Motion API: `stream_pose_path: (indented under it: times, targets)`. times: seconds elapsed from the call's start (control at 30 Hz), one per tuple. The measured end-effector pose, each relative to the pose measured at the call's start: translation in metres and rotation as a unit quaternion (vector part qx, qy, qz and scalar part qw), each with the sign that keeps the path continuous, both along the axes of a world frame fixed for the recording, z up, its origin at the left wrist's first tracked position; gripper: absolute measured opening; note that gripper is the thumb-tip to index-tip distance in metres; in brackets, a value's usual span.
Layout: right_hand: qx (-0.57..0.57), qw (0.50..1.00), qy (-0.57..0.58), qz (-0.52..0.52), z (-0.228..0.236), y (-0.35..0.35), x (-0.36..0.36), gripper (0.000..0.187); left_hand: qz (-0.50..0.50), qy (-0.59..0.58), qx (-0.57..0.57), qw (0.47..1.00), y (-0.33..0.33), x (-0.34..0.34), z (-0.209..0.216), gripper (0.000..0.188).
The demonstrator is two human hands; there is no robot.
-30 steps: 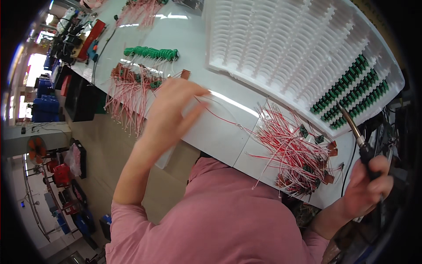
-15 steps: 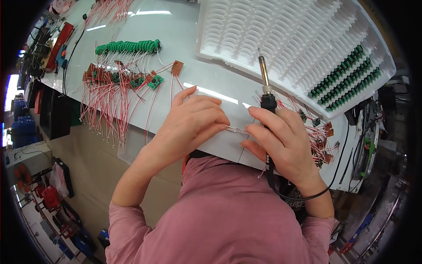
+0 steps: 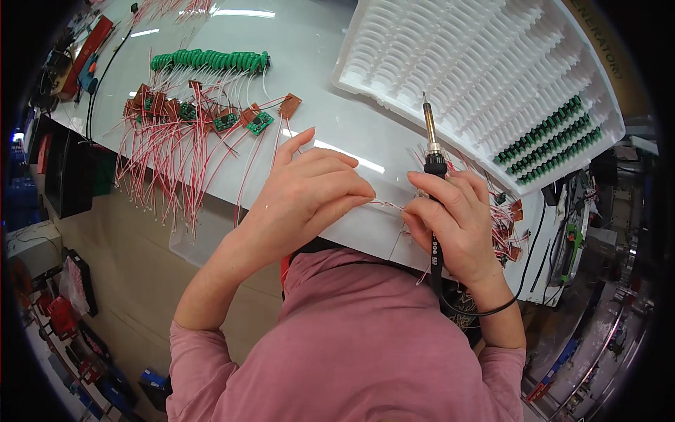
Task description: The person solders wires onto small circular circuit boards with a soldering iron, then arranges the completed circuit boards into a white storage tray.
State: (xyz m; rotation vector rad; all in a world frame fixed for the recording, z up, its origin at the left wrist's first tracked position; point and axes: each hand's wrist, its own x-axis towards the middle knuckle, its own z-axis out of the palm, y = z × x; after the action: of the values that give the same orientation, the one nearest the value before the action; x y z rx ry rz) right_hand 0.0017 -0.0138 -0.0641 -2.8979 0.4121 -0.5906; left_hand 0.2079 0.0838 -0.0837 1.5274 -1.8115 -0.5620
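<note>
White glare streaks the bright tabletop, while fisheye distortion bends the outskirts toward black corners.

The person's left hand pinches a thin reddish wire that stretches to the right hand; how it is held there is too small to tell. The right hand also holds a soldering iron, tip pointing away from the body. On the white table, green coils lie in a row beyond wired circuit boards, left of a white tray partly filled with dark green parts.
</note>
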Motion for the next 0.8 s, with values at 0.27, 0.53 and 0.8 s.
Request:
stream_pose_path:
  times: [0.27, 0.53, 0.8]
  targets:
    - [-0.021, 1.0, 0.01, -0.008, -0.002, -0.006, -0.006, 0.017, 0.012, 0.009, -0.006, 1.0, -0.004, -0.003, 0.001, 0.009]
    - [-0.027, 1.0, 0.013, -0.007, -0.004, -0.009, 0.002, 0.016, -0.003, -0.026, -0.031, 0.999, -0.009, -0.006, -0.003, 0.014]
    - [-0.046, 0.998, 0.017, -0.035, 0.001, -0.015, 0.001, 0.021, -0.06, -0.052, -0.01, 0.997, -0.009, 0.007, 0.002, 0.014]
